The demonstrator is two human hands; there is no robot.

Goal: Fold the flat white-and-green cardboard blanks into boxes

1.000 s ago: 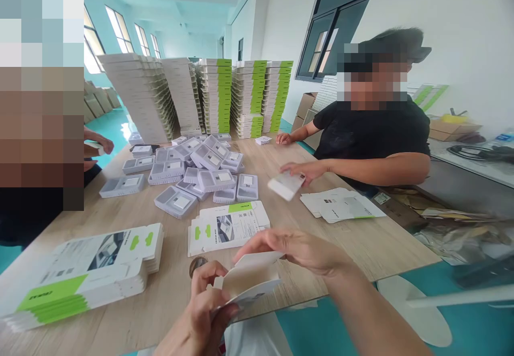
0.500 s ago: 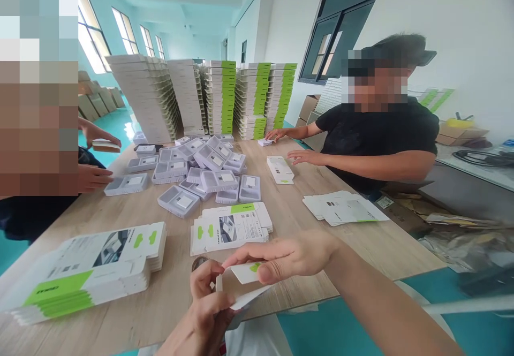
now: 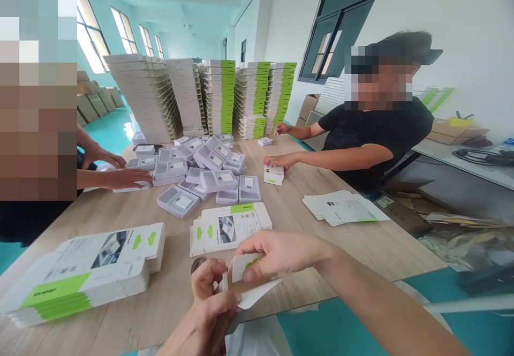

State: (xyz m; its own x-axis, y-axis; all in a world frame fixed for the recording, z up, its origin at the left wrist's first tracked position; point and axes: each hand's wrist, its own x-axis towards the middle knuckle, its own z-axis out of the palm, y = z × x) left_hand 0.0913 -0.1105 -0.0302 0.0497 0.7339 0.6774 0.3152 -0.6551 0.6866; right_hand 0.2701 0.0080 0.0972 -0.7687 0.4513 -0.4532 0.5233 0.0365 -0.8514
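A white cardboard box [image 3: 257, 293] with its end open is held near the table's front edge. My left hand [image 3: 211, 297] is wrapped round the box's left side, thumb along the front. The fingers of my right hand [image 3: 277, 254] pinch an upright end flap with a green hanger-hole mark. Another flap sticks out towards the right. Just behind my hands lies a small stack of flat printed boxes [image 3: 231, 227]. A taller pile of flat boxes [image 3: 88, 270] with green bands rests on the left.
Pale plastic trays [image 3: 217, 180] with small white pieces lie heaped mid-table. Tall stacks of boxes [image 3: 219, 99] stand behind. Flat white boxes [image 3: 345, 207] lie on the right. One co-worker's hand [image 3: 283, 160] is on a box at right; another's hands [image 3: 134, 176] touch trays at left.
My right hand has closed from an extended pose to a pinch on the flap, which now stands more upright. The right co-worker's hand has moved onto a box; the left co-worker's hands have shifted to trays.
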